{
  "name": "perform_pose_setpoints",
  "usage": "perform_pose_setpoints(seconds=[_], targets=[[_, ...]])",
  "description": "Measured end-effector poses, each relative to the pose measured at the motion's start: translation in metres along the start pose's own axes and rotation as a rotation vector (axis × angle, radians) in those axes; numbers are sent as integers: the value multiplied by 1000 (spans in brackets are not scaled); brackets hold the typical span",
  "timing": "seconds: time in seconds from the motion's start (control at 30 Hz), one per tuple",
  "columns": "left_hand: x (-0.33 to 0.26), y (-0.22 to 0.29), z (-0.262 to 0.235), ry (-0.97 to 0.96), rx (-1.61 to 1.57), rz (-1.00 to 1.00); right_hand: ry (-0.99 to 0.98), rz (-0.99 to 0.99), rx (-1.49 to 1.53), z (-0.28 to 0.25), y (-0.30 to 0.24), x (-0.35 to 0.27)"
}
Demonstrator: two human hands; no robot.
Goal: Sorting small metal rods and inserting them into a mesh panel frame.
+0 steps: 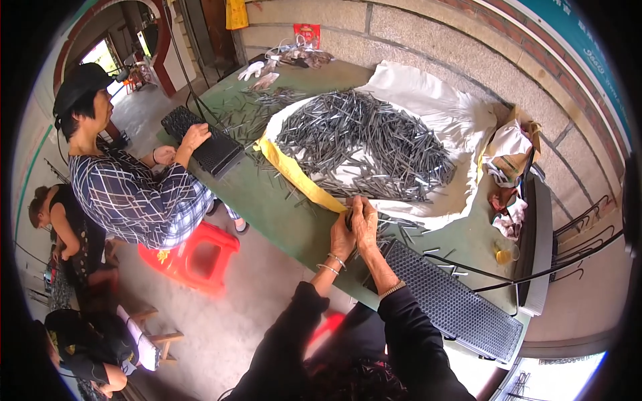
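My left hand (342, 235) and my right hand (364, 222) meet at the near edge of a big heap of thin dark metal rods (368, 134). Both are closed around a small dark bunch, most likely the same rods, of which only a bit shows between the fingers. The heap lies on a white sack (461, 110) spread over a green table (281, 230), its yellow-edged border just left of my hands. Close to my right forearm is a long black perforated tray (455, 297) with rows of small holes.
A co-worker (127, 167) at the left works over another black tray (204, 142). Loose rods (241, 117) scatter on the table. Black cables (481, 271) cross it at right. A dark case (535, 247), cloths (511, 214) and a red stool (194, 257) stand around; more people sit at lower left.
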State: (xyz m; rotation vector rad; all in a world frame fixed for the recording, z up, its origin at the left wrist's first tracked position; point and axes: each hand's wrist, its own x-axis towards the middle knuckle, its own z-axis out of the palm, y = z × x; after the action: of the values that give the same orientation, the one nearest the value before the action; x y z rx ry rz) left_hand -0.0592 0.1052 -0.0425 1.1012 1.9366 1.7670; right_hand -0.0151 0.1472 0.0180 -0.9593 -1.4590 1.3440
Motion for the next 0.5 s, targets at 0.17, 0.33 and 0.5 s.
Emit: perform_pose_setpoints(seconds=[0.17, 0.33, 0.5], targets=[[15, 0, -3, -46, -72, -55, 145, -181, 0, -13, -30, 33], [44, 17, -11, -99, -823, -633, 166, -145, -243, -37, -24, 52], [56, 7, 5, -115, -1222, -717, 53, -200, -596, -21, -24, 36]])
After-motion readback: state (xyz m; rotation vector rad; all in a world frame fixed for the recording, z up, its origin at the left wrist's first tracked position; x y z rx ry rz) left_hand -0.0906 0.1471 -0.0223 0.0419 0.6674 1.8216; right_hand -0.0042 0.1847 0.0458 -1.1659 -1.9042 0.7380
